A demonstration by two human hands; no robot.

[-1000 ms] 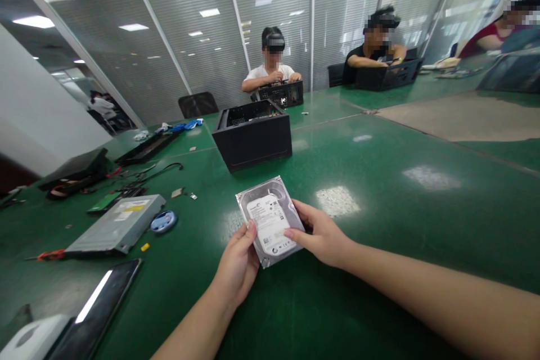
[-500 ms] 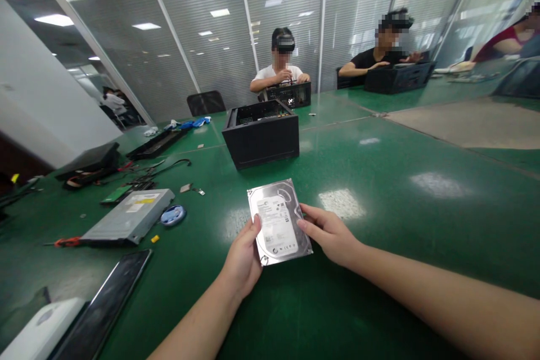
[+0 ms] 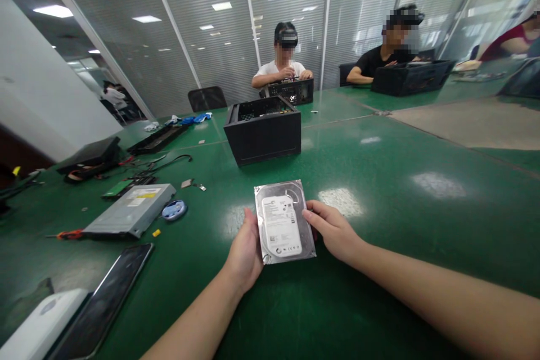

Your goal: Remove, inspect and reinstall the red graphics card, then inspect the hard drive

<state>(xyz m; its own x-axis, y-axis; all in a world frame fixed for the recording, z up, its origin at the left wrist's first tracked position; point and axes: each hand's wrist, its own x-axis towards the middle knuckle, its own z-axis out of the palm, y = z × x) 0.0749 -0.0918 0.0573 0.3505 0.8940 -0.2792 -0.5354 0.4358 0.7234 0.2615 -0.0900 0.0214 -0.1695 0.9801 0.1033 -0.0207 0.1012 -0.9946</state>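
Observation:
A silver hard drive point(image 3: 282, 225) with a white label is held up over the green table, its label side towards me. My left hand point(image 3: 245, 253) grips its left edge, thumb along the side and the other fingers hidden beneath. On the opposite edge, my right hand point(image 3: 335, 229) pinches the drive between thumb and fingers. Beyond the drive stands a black computer case point(image 3: 268, 135), open at the top.
To the left lie an optical drive point(image 3: 130, 208), a screwdriver point(image 3: 70, 234), a round blue object point(image 3: 174, 210), a phone point(image 3: 105, 298) and a white box point(image 3: 46, 320). Cables point(image 3: 156, 166) lie farther back. Across the table, people work at other cases point(image 3: 411, 77).
The hard drive has turned slightly in my hands and shifted a little right. My left thumb has slid from its face to its edge. The view has moved slightly.

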